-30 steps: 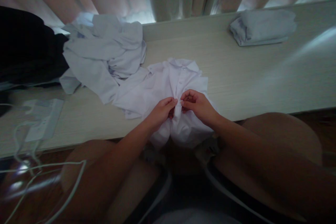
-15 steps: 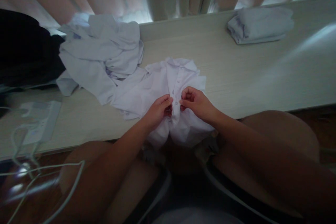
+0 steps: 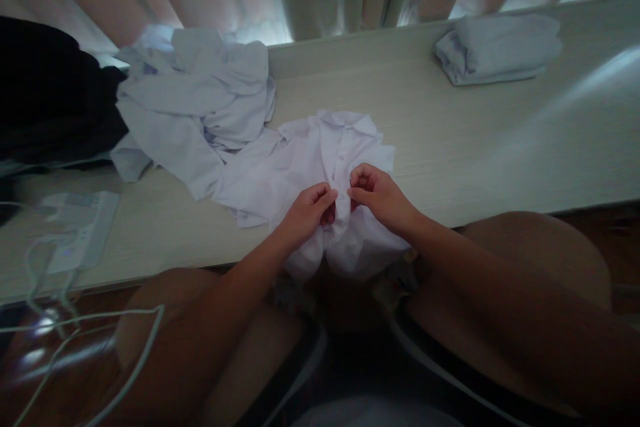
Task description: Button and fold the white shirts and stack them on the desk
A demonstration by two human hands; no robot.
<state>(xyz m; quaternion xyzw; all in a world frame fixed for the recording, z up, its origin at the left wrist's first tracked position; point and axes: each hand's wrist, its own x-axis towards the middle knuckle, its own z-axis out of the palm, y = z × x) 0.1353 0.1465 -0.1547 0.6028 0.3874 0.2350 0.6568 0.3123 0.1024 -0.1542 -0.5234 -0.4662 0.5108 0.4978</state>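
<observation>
A white button-up shirt (image 3: 300, 160) lies on the pale table, collar toward the curtain, its lower part hanging over the front edge. My left hand (image 3: 317, 209) pinches the left side of the button placket between thumb and fingers. Across the placket, my right hand (image 3: 373, 192) is closed with thumb and forefinger on its other edge. A button shows between the two hands, and more buttons run up toward the collar. The fingers under the cloth are partly hidden.
Crumpled white garments (image 3: 195, 93) lie at the back left, beside a black heap (image 3: 55, 93). A folded white garment (image 3: 500, 50) rests at the back right. A power strip (image 3: 83, 233) sits on the left, with white hangers (image 3: 150, 340) below it.
My left hand has shifted slightly right, closer to my right hand at the placket. Both hands still grip the shirt.
</observation>
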